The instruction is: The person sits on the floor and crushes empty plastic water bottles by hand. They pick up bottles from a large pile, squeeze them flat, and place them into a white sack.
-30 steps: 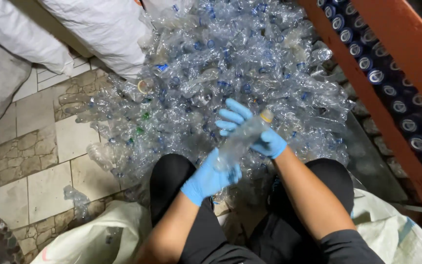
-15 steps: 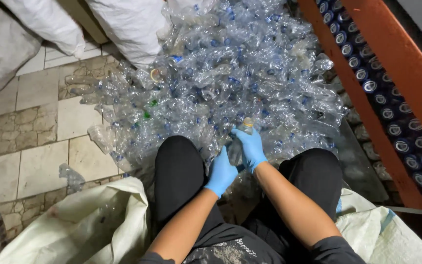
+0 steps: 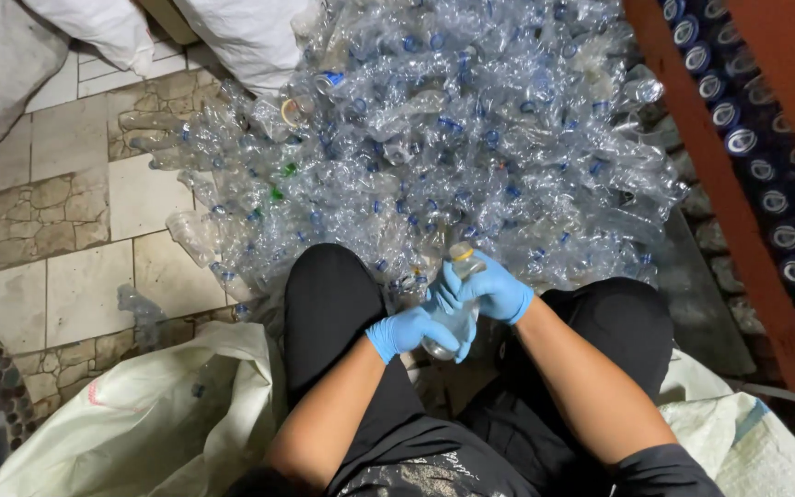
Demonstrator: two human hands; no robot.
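While both knees spread wide over the tiled floor [image 3: 75, 294], 2 blue-gloved hands meet between them on 1 clear plastic bottle [image 3: 455, 317]. Left hand [image 3: 409, 329]: fingers curled shut around the bottle's lower end, near the lap. Right hand [image 3: 489, 290]: closed over the upper part, just below the neck end, which points toward the heap. Bottle tilted, held off the floor, just in front of the black trousers [image 3: 333, 313]. Heap of crushed clear bottles [image 3: 453, 138], many with blue caps, spreads ahead and touches the knees. White sacks [image 3: 241, 32] stand at the heap's far edge. Open woven sack [image 3: 149, 423] lies beside the left leg; another pale sack [image 3: 747, 442] by the right. Orange metal beam [image 3: 720, 193] runs along the right side, with rows of cans [image 3: 784, 239] behind it.
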